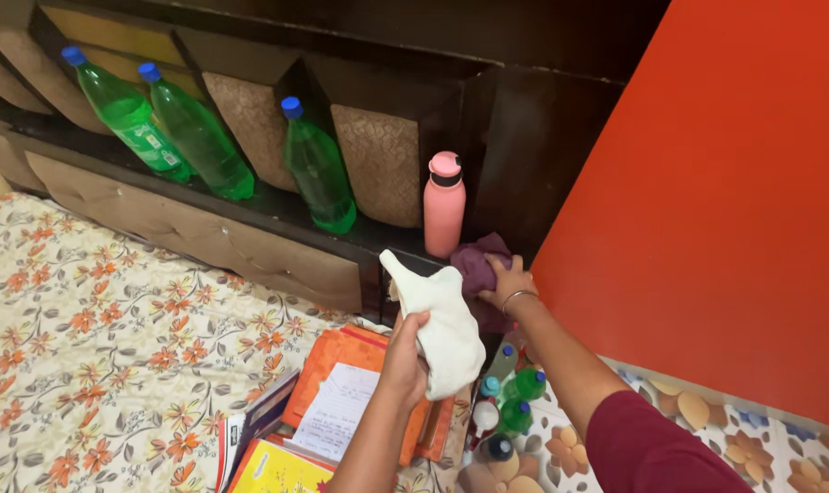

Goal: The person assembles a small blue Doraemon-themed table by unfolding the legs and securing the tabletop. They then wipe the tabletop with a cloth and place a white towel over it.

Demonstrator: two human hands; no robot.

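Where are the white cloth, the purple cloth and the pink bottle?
white cloth (448,330): head view, middle of the hanging fabric.
purple cloth (476,261): head view, upper fold beside the fingers.
pink bottle (443,217): head view, middle of the body.

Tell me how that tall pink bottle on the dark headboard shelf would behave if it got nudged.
The tall pink bottle with a lid is narrow and upright, so it would probably tip rather than slide. It looks rigid, likely metal or hard plastic, so unlikely to dent. Once down, its round body would probably roll along the dark wooden shelf.
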